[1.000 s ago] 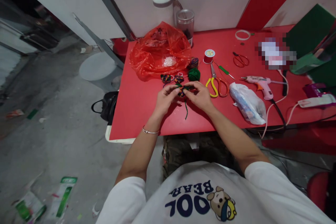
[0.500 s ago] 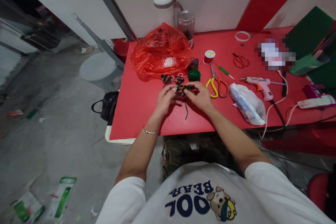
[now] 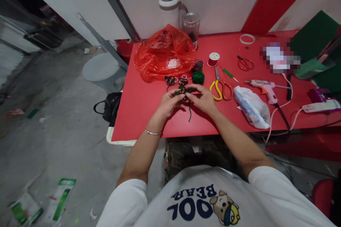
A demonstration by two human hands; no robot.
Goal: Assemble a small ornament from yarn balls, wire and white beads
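Crochet piece (image 3: 182, 92), green and multicoloured, sits over the bench (image 3: 141, 113), between left hand (image 3: 169, 103) and right hand (image 3: 204, 100). Fingers of both pinch it from opposite sides, thumbs on top, presumably to steady it. Green yarn tail (image 3: 190, 114) trails frontward, likely kept clear. Versus earlier frame: left thumb reaches farther across, hiding more pattern.

A red table (image 3: 144, 113) is spreading beneath the grip; a pale wall (image 3: 218, 0) is rising beyond, grey floor (image 3: 66, 131) showing leftward.
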